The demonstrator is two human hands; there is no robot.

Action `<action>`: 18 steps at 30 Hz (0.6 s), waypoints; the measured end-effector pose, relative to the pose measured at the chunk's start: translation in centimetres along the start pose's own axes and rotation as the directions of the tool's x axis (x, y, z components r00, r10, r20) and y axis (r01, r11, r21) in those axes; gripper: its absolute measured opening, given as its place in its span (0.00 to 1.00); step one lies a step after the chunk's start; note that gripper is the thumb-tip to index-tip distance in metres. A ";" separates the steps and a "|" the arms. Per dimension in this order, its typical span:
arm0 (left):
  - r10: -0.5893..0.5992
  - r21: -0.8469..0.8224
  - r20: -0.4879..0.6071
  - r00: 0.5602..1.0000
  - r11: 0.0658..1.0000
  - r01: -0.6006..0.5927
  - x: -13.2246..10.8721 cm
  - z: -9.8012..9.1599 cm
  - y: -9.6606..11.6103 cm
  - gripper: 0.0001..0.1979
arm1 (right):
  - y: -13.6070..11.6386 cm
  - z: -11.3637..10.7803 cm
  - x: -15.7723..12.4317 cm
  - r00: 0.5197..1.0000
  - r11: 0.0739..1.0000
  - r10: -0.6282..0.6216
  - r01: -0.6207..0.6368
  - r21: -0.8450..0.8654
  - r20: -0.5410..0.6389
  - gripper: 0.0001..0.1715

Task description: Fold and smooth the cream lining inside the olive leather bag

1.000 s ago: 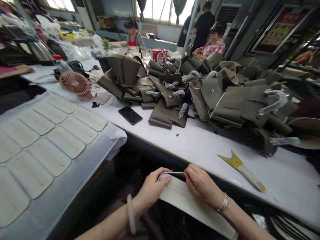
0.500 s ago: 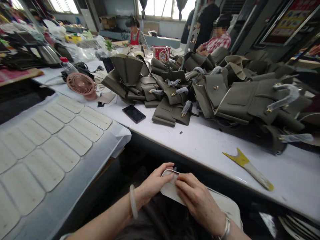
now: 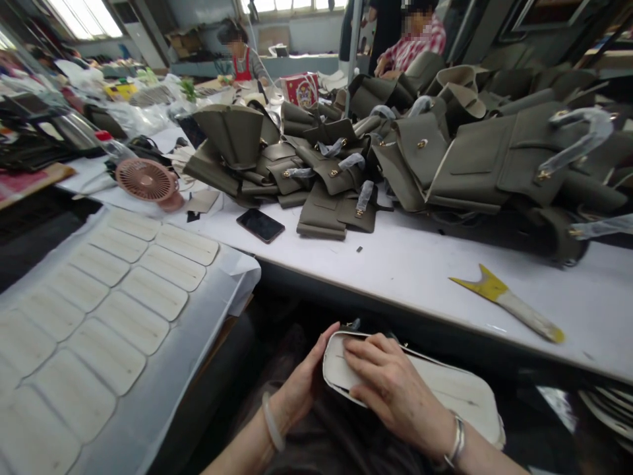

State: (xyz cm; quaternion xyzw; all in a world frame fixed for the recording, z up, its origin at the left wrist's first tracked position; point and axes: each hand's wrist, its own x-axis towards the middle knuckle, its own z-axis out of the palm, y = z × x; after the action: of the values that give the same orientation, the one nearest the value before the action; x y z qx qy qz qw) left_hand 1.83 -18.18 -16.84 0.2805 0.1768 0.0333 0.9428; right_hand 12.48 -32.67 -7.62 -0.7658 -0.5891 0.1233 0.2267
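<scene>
Over my lap lies a bag with its long, round-cornered cream bottom panel [image 3: 472, 396] facing up. A raised, pale edge runs around the panel, with a gap showing along the near side. My left hand [image 3: 309, 373] cups the bag's left end from outside, its fingers along the edge and partly hidden. My right hand [image 3: 390, 382] rests on the panel, fingers extended and pressed against its left part. A bit of plastic-wrapped hardware shows just beyond the left end.
Rows of cream panels [image 3: 153, 290] cover a sheeted board at left. On the white table [image 3: 410, 277] are a phone [image 3: 260, 225], a pink fan [image 3: 148, 181], a yellow-ended scraper-like tool [image 3: 509, 303] and heaped olive bag pieces [image 3: 475, 165]. Two people [image 3: 242, 59] sit across, others stand behind.
My left thumb has come off the panel, and that hand now cups the end. My right hand's fingers lie flatter on the panel. More of the bag shows; the view has shifted.
</scene>
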 end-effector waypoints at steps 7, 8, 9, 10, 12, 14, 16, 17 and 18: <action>-0.046 0.007 0.041 0.998 0.999 0.046 0.0 -0.5 0.0 0.29 | 0.2 0.4 -0.4 0.997 0.998 0.010 -0.005 0.063 -0.082 0.19; -0.050 0.010 0.052 0.997 0.999 0.049 0.0 -0.7 -0.1 0.28 | 0.3 0.5 -0.5 0.996 0.998 0.009 -0.003 0.071 -0.088 0.19; -0.054 0.009 0.065 0.996 0.999 0.053 0.0 -0.7 -0.1 0.28 | 0.3 0.5 -0.6 0.996 0.997 0.008 -0.001 0.079 -0.093 0.20; -0.058 0.005 0.078 0.995 0.998 0.057 0.0 -0.7 -0.1 0.29 | 0.3 0.4 -0.6 0.996 0.996 0.008 0.000 0.086 -0.094 0.20; -0.063 0.000 0.090 0.994 0.998 0.064 0.0 -0.6 -0.1 0.30 | 0.4 0.3 -0.7 0.996 0.996 0.000 0.008 0.090 -0.090 0.21; -0.079 -0.009 0.093 0.993 0.997 0.080 0.0 -0.2 0.0 0.31 | 0.4 0.3 -0.7 0.996 0.996 -0.010 0.017 0.084 -0.083 0.20; -0.096 -0.035 0.094 0.991 0.994 0.100 -0.1 0.1 0.0 0.32 | 0.6 0.3 -0.7 0.997 0.997 -0.015 0.021 0.076 -0.074 0.18; -0.105 -0.046 0.093 0.990 0.993 0.109 -0.1 0.2 0.0 0.33 | 0.6 0.3 -0.7 0.997 0.997 -0.013 0.019 0.074 -0.072 0.18; -0.110 -0.053 0.092 0.990 0.992 0.115 -0.1 0.2 -0.1 0.33 | 0.7 0.4 -0.7 0.998 0.997 -0.011 0.016 0.074 -0.069 0.18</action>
State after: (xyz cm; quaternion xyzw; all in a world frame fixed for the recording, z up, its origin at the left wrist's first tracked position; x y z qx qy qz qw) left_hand 1.85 -18.37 -16.65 0.2438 0.1493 -0.0271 0.9579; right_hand 12.72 -33.43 -8.38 -0.7567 -0.5810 0.1174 0.2758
